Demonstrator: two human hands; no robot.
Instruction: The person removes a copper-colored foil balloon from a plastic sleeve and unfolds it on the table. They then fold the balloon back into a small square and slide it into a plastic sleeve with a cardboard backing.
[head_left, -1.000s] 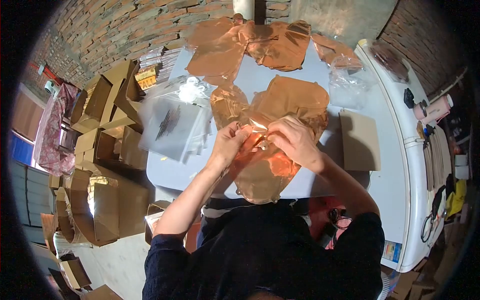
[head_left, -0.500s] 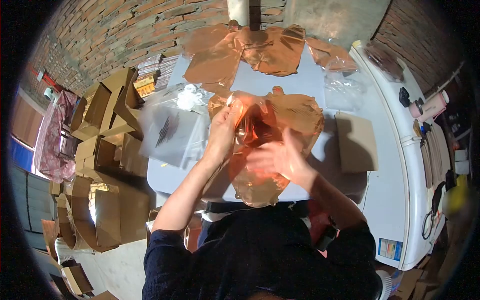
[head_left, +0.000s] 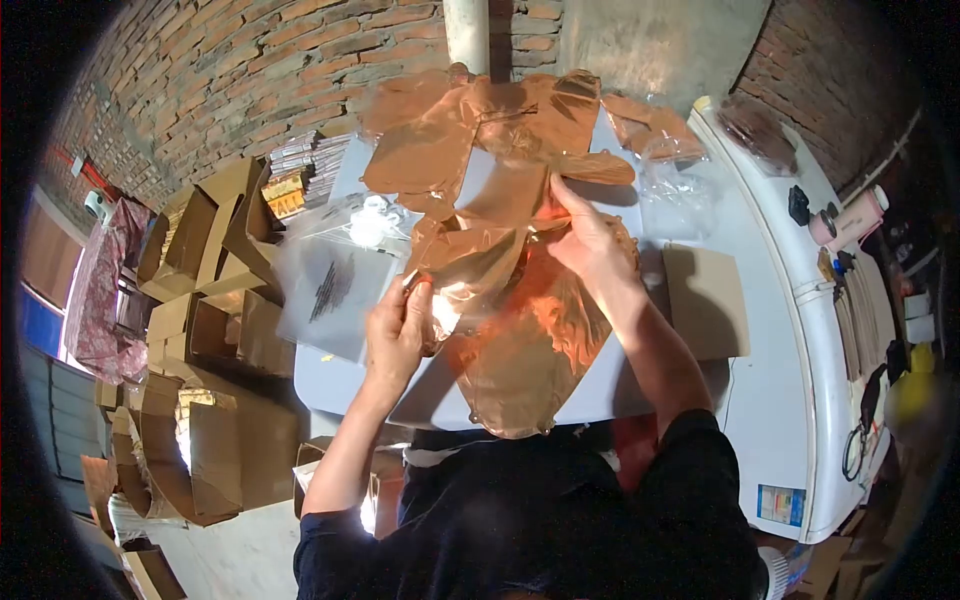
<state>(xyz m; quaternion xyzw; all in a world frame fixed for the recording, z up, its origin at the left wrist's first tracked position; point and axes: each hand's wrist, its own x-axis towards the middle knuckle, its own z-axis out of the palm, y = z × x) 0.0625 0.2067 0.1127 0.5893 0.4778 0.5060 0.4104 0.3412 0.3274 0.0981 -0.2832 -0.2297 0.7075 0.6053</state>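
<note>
A copper-coloured foil balloon (head_left: 475, 262), flat and crumpled, is spread between my two hands above the table. My left hand (head_left: 396, 328) pinches its near left edge between thumb and fingers. On the other side, my right hand (head_left: 597, 250) grips the foil, its thumb stretched upward and some fingers hidden by the sheet. Beneath lies another flat copper foil balloon (head_left: 515, 395), its rounded lower end reaching the table's front edge. More flat foil balloons (head_left: 420, 155) lie at the back of the table.
Clear plastic bags (head_left: 335, 285) lie at the left and a clear bag (head_left: 675, 200) at back right. A brown cardboard sheet (head_left: 705, 300) rests at the right. Open cardboard boxes (head_left: 235, 325) stand left of the table. Scissors (head_left: 853, 452) hang at the far right.
The foil balloon, bunched in my left hand earlier, is now opened out. My left hand has moved down and left; my right hand has moved up and taken hold of the foil.
</note>
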